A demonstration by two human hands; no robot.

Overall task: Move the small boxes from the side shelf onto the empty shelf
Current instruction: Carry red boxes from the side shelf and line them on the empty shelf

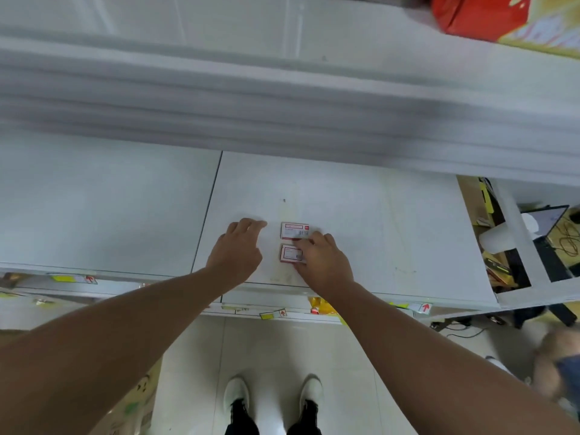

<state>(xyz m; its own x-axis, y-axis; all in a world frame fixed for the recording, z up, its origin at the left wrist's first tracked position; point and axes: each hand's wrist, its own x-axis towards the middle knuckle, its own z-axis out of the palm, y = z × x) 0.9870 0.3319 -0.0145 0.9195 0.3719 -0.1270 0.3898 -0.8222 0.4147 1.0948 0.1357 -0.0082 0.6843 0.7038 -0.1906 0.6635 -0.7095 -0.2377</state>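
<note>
Two small boxes lie flat on the white shelf (361, 215), one just beyond the other, near its front edge. The far box (293, 230) is a flat white rectangle with a red border, a red logo square in one corner and a barcode along its near edge; the near box (290, 254) carries the same red frame on white and looks like thin printed card. The right hand (320, 262) rests across both, its fingers (309, 240) bent down over the right end of each box, pressing or lightly gripping the near one; whether they actually pinch it cannot be told. The left hand (237, 249) sits on the bare shelf just left of the boxes, empty, fingers loosely curled and not touching them. The shelf surface is smooth, matte and faintly scuffed, split by a thin dark seam to the left. Yellow price labels (272, 314) with red arrows line its front rail. White shoes (237, 392) stand on glossy pale tiles below.
</note>
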